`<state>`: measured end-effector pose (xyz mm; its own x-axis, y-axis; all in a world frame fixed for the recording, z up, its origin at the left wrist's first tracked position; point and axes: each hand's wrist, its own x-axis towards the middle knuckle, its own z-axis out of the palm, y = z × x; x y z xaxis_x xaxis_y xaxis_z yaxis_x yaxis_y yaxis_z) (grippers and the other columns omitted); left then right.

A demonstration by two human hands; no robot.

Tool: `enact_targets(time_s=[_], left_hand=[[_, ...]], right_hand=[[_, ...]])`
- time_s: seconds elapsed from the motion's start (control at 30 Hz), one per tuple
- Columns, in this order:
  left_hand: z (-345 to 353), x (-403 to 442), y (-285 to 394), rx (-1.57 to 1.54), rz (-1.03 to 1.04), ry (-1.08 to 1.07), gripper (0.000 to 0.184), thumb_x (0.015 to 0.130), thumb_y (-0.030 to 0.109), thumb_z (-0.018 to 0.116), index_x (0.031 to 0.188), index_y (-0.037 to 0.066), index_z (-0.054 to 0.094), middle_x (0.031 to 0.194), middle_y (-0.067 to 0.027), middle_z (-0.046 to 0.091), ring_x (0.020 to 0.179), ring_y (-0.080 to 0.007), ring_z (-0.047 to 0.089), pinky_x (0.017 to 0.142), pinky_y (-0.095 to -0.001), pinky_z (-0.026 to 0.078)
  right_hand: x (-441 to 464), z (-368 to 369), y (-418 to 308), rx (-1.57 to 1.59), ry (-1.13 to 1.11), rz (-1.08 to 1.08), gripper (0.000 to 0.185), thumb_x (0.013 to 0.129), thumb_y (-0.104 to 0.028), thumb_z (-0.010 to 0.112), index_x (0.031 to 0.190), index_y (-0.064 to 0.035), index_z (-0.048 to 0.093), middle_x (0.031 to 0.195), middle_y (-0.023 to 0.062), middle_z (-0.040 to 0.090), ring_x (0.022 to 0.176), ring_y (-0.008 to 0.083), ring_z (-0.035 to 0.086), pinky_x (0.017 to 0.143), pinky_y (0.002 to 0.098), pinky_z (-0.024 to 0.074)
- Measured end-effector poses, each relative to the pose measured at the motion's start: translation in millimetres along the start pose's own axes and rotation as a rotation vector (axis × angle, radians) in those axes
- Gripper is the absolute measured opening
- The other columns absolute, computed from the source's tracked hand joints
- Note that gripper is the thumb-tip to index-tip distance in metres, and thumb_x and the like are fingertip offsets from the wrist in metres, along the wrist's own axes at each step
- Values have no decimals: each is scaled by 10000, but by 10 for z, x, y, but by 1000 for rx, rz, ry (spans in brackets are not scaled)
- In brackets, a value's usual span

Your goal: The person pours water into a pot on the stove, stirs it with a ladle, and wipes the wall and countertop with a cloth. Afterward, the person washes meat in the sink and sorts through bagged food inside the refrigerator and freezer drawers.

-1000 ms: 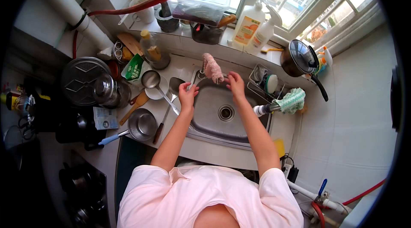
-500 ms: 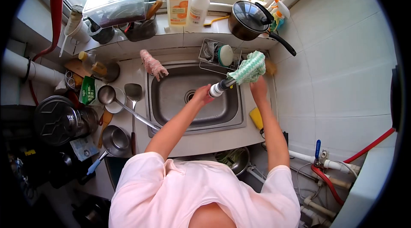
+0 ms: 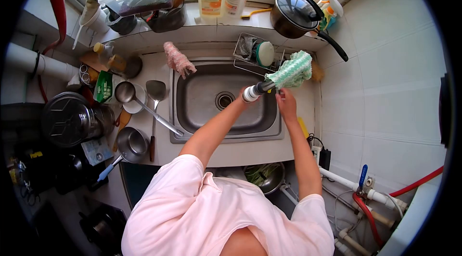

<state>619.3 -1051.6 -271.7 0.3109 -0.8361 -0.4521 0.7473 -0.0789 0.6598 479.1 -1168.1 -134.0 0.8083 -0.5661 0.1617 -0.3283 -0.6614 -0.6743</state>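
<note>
note l hand (image 3: 244,96) at white-black nozzle (image 3: 251,94) over sink (image 3: 226,138), can't tell if gripping; r hand (image 3: 287,105) apart from l, just under green cloth (image 3: 292,70), contact unclear. steady nozzle w/ l; avoid tugging cloth.

Kitchen: steel sink (image 3: 202,97), ladle (image 3: 125,92), spatula (image 3: 155,90), saucepan (image 3: 132,144)

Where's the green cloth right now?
Head view: the green cloth is by the far right corner of the sink, just beyond the right hand, below the lidded pot.
</note>
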Motion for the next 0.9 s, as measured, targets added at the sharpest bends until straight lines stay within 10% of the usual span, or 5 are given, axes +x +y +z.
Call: enact_targets(time_s=[0.1, 0.37, 0.5, 0.77, 0.9], left_hand=[[-44, 304, -247, 282, 485, 81, 136, 834, 213, 563, 873, 92, 610, 773, -78, 639, 666, -191, 623, 572, -306, 496], [361, -870, 254, -1115, 287, 226, 323, 926, 354, 457, 1040, 69, 555, 905, -112, 628, 851, -222, 615, 764, -399, 510], [91, -584, -346, -957, 286, 91, 450, 894, 279, 554, 1279, 74, 442, 1271, -117, 490, 1171, -312, 438, 1022, -478, 329], [-407, 131, -554, -732, 31, 213, 399, 921, 420, 444, 1059, 56, 532, 965, -129, 611, 880, -244, 600, 762, -418, 502], [-288, -7, -135, -524, -103, 317, 250, 903, 300, 488, 949, 68, 567, 864, -107, 622, 781, -238, 601, 698, -378, 497]], right_hand=[[-232, 488, -141, 621, -67, 376, 195, 852, -123, 560, 1013, -12, 560, 917, 90, 623, 745, 223, 610, 649, 305, 492], [85, 1565, -526, 2164, -11, 956, 356, 924, -254, 453, 1123, 37, 495, 1082, 228, 561, 950, 296, 575, 841, 338, 481], [258, 1778, -496, 1824, -22, 963, 436, 886, -345, 511, 1134, 14, 492, 1165, 210, 540, 1073, 324, 531, 922, 410, 439], [-259, 1325, -540, 273, -203, -113, 328, 903, -268, 459, 1131, -51, 550, 1081, 167, 573, 1068, 342, 521, 924, 390, 384], [-581, 868, -260, 361, -331, 186, 345, 880, -262, 543, 1153, -51, 542, 1114, 110, 566, 974, 219, 561, 874, 342, 422]])
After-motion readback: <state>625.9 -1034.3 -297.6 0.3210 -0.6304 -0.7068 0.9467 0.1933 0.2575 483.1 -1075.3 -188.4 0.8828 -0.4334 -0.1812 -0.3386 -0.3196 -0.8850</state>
